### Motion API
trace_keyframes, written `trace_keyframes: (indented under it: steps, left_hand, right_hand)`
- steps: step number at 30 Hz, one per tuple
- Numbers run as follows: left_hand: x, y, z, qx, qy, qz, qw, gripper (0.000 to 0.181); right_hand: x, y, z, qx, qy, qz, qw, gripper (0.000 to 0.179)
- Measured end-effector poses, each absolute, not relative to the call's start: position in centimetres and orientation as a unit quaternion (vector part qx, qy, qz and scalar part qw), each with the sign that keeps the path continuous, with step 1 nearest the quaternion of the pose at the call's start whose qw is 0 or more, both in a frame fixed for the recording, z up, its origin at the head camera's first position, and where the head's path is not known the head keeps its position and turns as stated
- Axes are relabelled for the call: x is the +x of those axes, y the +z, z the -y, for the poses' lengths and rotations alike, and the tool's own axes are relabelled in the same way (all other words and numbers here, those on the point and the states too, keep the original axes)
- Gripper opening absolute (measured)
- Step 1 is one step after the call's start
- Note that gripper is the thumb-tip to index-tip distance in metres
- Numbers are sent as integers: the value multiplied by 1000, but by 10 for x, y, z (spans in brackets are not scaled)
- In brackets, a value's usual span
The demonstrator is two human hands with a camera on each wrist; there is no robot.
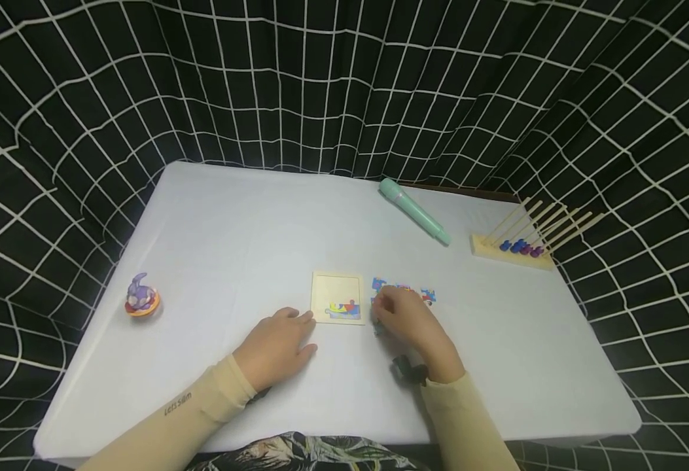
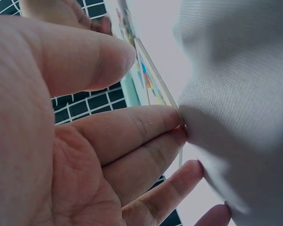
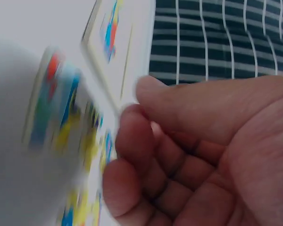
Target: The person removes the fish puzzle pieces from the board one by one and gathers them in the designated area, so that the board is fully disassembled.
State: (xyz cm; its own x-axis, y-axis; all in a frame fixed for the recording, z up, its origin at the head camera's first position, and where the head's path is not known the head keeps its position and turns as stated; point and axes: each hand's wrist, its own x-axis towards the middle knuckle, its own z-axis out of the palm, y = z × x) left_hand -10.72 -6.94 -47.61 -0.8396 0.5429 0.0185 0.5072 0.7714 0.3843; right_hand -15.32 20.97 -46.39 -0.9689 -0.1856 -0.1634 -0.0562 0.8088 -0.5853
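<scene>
A square wooden puzzle tray (image 1: 337, 282) lies mid-table, with a few joined colourful puzzle pieces (image 1: 344, 309) along its near edge. My left hand (image 1: 279, 347) rests beside it, fingers fairly straight, fingertips touching the tray's near left corner. In the left wrist view those fingertips (image 2: 172, 115) meet the tray's edge. Right of the tray, my right hand (image 1: 406, 317) hovers over loose puzzle pieces (image 1: 428, 296), partly hiding them. Its fingers (image 3: 132, 136) are curled and the thumb nearly meets the index finger; no piece shows between them. Blurred loose pieces (image 3: 52, 103) lie beside that hand.
A mint-green microphone-shaped object (image 1: 415, 210) lies at the back. Back right stands a wooden peg rack (image 1: 512, 254) with blue and purple pieces. A purple rabbit-like toy (image 1: 141, 297) sits on the left. Dark grid-patterned cloth surrounds the white table (image 1: 232, 229).
</scene>
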Motion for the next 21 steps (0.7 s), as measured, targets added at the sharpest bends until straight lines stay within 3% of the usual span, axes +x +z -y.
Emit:
trace_keyframes:
  steps: [8,21]
  left_hand:
    - [-107,-480,68,283,194,-939,38,46]
    - [-107,-481,71,295,184,-937,7,44]
  right_hand:
    - [-160,-475,-161,-189,-268,-941,83,31]
    - [-163,-480,-147,-178,-252,-947,93,21]
